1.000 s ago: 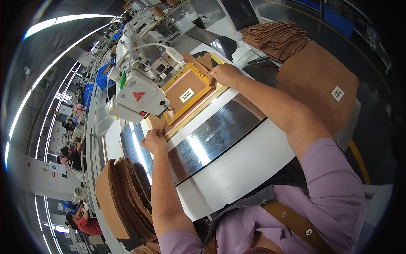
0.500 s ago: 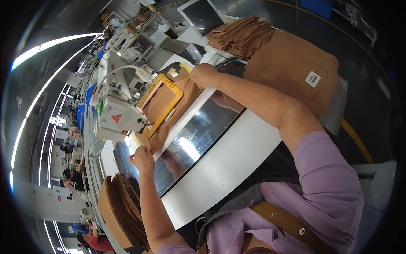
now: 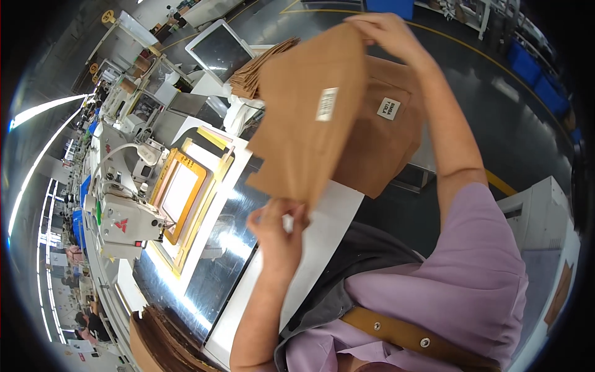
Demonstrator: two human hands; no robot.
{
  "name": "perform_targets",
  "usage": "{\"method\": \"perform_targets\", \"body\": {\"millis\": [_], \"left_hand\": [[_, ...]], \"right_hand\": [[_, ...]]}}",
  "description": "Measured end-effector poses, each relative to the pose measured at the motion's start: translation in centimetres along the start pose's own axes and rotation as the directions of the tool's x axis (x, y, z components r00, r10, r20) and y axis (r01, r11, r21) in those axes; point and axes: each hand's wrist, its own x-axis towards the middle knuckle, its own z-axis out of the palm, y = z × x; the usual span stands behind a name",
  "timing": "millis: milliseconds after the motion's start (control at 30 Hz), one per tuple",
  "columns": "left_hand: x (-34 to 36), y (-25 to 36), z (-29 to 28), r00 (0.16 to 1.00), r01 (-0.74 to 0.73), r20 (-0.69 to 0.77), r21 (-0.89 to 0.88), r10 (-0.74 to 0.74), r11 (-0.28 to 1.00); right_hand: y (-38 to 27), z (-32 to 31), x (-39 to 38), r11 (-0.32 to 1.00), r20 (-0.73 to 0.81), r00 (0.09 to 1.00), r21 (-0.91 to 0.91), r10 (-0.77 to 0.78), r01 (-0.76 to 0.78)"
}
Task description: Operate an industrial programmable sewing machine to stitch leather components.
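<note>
A thin brown panel (image 3: 304,149) with a small white label hangs between my two hands, slightly blurred. My right hand (image 3: 387,36) is closed on its far upper corner. With finger and thumb my left hand (image 3: 277,232) pinches the near lower corner. Behind it lies another brown panel (image 3: 392,139), also with a white label, on top of a pile at the right. To the left stands a white sewing machine (image 3: 121,214), with a yellow-orange frame (image 3: 199,180) under its head. Through that frame's opening a white surface shows, with no brown piece in it.
A sheaf of brown pieces (image 3: 251,74) rests beyond the held panel. Another stack of brown pieces (image 3: 164,341) sits at the near left. Shiny metal plate (image 3: 226,229) covers part of the white table (image 3: 232,319). A screen (image 3: 220,53) stands at the back.
The brown panel has come out from under the yellow-orange frame, and both hands have carried it right, over the pile. My right hand has risen; the head view has turned rightward.
</note>
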Motion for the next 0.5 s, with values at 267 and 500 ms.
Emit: {"method": "perform_targets", "body": {"millis": [267,500], "left_hand": [[-1.3,-0.7,1.3,0.997,-0.046,0.056,0.007,0.045,0.999],[-6.4,-8.5,-6.3,0.93,0.367,-0.031,0.12,-0.366,0.922]], "right_hand": [[10.4,-3.1,-6.9,0.569,-0.266,0.947,-0.814,-0.181,-0.119],[-1.7,12.9,-1.9,0.918,0.276,0.928,-0.236,-0.252,0.319]]}}
